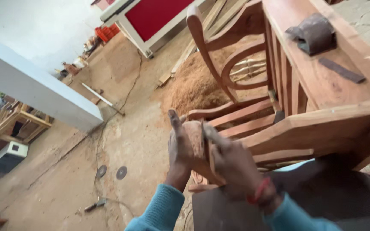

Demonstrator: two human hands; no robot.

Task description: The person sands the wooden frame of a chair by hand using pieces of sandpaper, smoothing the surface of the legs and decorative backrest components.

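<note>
Both hands were closed on one sheet of sandpaper, a reddish-brown piece held upright in front of the wooden chair frame. The left hand gripped the sheet's left side, thumb raised above its top edge. The right hand pinched the right edge, fingers folded over it; a red band sat at that wrist. Teal sleeves covered both forearms.

The chair frame lay tilted, just beyond the hands, its slats touching or nearly touching the sheet; contact could not be confirmed. A folded dark cloth and a flat dark strip rested on the frame's upper board. A sawdust heap lay behind the frame. Two round discs lay on the floor, left of the frame. A red-panelled machine stood well beyond the frame.
</note>
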